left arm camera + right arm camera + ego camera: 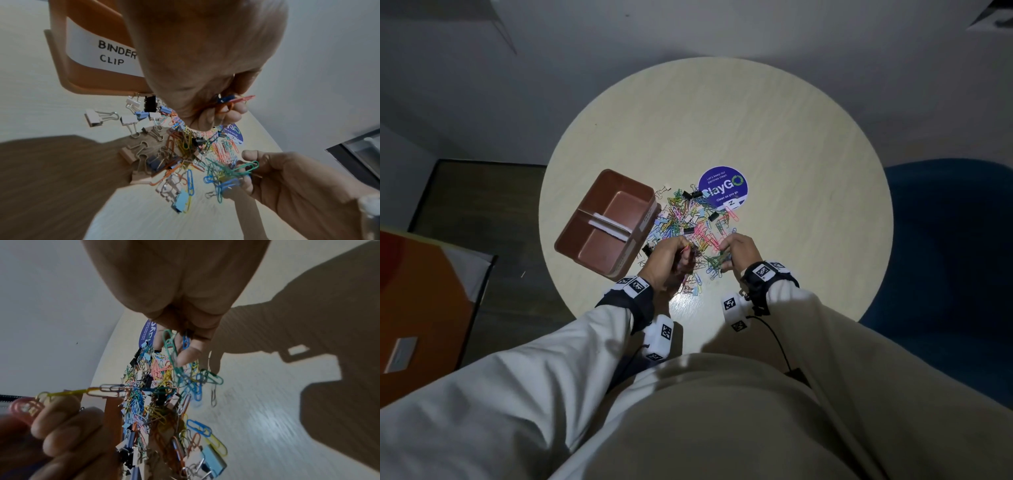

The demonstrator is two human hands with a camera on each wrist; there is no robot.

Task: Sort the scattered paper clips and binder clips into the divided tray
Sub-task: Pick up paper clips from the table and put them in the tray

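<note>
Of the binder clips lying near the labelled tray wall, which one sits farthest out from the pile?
The white binder clip lying alone on the table, its wire handles pointing toward the pile. The other white, blue and black ones crowd together beside the heap.

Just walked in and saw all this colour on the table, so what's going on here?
A person is sorting a mixed pile of clips on a round table. The left hand grips a few paper clips, and the right hand holds a tangled bunch lifted from the pile. The brown divided tray beside the pile looks empty, though one compartment is labelled for binder clips.
</note>
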